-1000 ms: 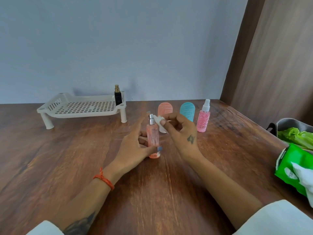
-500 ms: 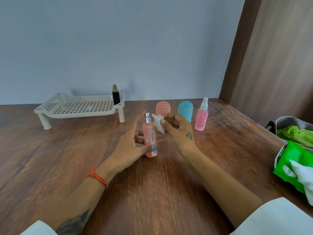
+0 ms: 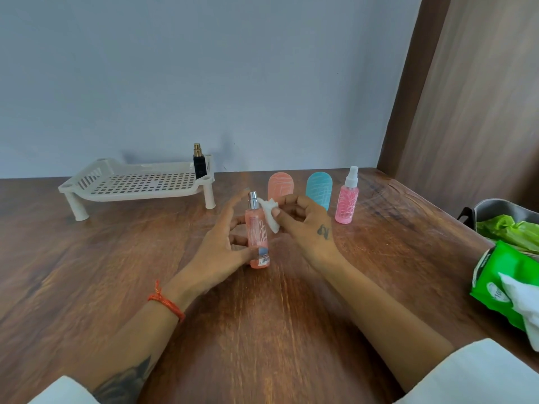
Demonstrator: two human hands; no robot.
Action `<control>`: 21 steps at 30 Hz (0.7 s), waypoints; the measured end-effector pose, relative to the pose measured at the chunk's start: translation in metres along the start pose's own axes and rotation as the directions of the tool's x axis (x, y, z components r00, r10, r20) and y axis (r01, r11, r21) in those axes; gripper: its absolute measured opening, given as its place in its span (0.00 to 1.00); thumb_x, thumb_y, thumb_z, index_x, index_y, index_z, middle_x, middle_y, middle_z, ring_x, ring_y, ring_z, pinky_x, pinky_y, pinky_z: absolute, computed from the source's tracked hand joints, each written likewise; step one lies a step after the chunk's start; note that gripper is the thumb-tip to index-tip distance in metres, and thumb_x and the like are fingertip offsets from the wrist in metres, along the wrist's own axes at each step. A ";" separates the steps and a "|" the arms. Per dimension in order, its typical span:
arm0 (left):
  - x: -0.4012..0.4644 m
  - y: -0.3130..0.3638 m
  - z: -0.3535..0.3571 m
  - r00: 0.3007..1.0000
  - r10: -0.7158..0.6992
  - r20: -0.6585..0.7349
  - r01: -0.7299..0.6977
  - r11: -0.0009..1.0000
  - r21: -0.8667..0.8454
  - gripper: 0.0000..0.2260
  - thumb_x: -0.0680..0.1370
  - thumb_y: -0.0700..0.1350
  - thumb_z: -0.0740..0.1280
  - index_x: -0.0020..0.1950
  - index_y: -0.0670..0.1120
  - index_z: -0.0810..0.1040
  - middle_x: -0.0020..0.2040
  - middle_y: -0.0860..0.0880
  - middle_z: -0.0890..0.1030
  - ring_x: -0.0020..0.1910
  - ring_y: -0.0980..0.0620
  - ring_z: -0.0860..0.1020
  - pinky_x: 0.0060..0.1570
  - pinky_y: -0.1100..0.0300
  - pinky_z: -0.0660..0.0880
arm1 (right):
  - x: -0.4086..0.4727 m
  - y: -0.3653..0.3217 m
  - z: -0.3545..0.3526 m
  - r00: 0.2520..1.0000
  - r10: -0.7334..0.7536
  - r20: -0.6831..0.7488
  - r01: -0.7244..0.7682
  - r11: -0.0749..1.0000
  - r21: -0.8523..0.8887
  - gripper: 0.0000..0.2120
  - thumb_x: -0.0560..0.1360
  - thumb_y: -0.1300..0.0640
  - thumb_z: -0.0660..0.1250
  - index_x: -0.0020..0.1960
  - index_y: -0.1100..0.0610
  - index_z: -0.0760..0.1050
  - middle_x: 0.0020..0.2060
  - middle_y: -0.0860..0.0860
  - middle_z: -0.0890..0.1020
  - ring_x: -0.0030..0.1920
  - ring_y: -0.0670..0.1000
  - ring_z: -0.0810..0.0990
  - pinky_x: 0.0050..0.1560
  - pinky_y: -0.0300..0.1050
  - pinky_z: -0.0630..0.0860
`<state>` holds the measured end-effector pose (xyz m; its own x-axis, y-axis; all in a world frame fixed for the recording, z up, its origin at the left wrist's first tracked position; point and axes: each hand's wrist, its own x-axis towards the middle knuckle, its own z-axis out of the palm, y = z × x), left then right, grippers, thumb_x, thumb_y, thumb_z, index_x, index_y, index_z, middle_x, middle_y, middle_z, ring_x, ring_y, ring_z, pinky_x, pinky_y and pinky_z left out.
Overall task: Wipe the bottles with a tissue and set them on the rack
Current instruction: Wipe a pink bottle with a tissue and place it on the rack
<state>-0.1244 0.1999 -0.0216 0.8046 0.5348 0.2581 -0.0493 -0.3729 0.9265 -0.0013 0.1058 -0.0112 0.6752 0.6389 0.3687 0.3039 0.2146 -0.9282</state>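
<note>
An orange-pink spray bottle (image 3: 257,231) with a silver nozzle stands upright at the table's middle. My left hand (image 3: 221,243) holds it near the base between thumb and fingers. My right hand (image 3: 306,225) pinches a small white tissue (image 3: 269,215) against the bottle's upper right side. A white slotted rack (image 3: 131,182) stands at the back left, with a black bottle with a gold top (image 3: 199,161) on its right end. A pink spray bottle (image 3: 347,199) stands at the back right.
An orange cap (image 3: 279,185) and a teal cap (image 3: 319,189) stand upright behind my hands. A green wipes pack (image 3: 507,278) with a tissue poking out lies at the right edge. Behind it sits a grey bin (image 3: 495,209) holding green plastic.
The right hand has slid the tissue a little down the bottle's side from the nozzle. The left hand keeps its hold on the bottle.
</note>
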 end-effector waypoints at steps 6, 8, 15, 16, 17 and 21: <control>0.001 -0.001 -0.002 1.000 -0.011 -0.001 0.011 1.000 -0.020 0.45 0.67 0.35 0.75 0.70 0.68 0.57 0.58 0.56 0.75 0.48 0.55 0.82 0.48 0.57 0.80 | -0.003 -0.002 -0.002 0.989 -0.032 0.141 0.051 0.990 -0.133 0.05 0.73 0.62 0.69 0.47 0.55 0.76 0.43 0.49 0.82 0.44 0.45 0.82 0.44 0.36 0.79; 0.000 0.000 -0.002 1.000 -0.006 0.002 0.006 1.000 -0.016 0.45 0.68 0.34 0.75 0.71 0.67 0.56 0.57 0.58 0.75 0.47 0.57 0.82 0.46 0.61 0.80 | -0.002 -0.002 -0.003 0.986 0.019 0.164 0.005 0.990 -0.144 0.05 0.73 0.63 0.68 0.46 0.54 0.76 0.41 0.50 0.82 0.42 0.44 0.81 0.41 0.33 0.78; 0.000 0.000 0.000 1.000 -0.008 -0.004 0.008 1.000 -0.010 0.46 0.69 0.33 0.74 0.72 0.67 0.54 0.58 0.57 0.74 0.47 0.56 0.82 0.46 0.57 0.81 | -0.007 -0.008 0.000 0.990 -0.134 0.051 0.141 0.975 -0.169 0.06 0.72 0.63 0.69 0.46 0.54 0.77 0.42 0.48 0.83 0.44 0.44 0.81 0.44 0.35 0.79; 0.000 0.000 0.000 1.000 -0.005 -0.008 0.005 1.000 -0.011 0.46 0.69 0.33 0.74 0.72 0.67 0.54 0.59 0.56 0.74 0.46 0.55 0.83 0.46 0.56 0.81 | -0.008 -0.007 0.001 0.985 -0.140 0.104 0.159 0.967 -0.201 0.06 0.71 0.62 0.70 0.48 0.55 0.78 0.43 0.48 0.83 0.44 0.43 0.81 0.45 0.35 0.78; 0.000 -0.001 -0.001 1.000 -0.002 -0.013 0.002 1.000 -0.004 0.46 0.68 0.34 0.74 0.72 0.67 0.54 0.59 0.56 0.74 0.46 0.56 0.83 0.46 0.57 0.81 | -0.009 -0.006 0.001 0.980 -0.135 0.146 0.166 0.958 -0.232 0.08 0.71 0.61 0.71 0.49 0.56 0.78 0.45 0.48 0.83 0.45 0.42 0.81 0.46 0.35 0.79; 0.001 -0.002 -0.002 1.000 -0.013 -0.021 0.014 0.999 0.034 0.47 0.67 0.35 0.76 0.73 0.67 0.55 0.59 0.56 0.74 0.46 0.54 0.82 0.46 0.57 0.81 | -0.007 -0.004 -0.001 0.983 -0.078 0.169 0.118 0.962 -0.246 0.08 0.70 0.61 0.72 0.48 0.56 0.76 0.43 0.47 0.82 0.43 0.42 0.81 0.43 0.33 0.78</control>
<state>-0.1249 0.2031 -0.0229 0.7928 0.5553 0.2513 -0.0178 -0.3910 0.9202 -0.0067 0.1001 -0.0097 0.5262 0.7360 0.4260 0.5372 0.1006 -0.8375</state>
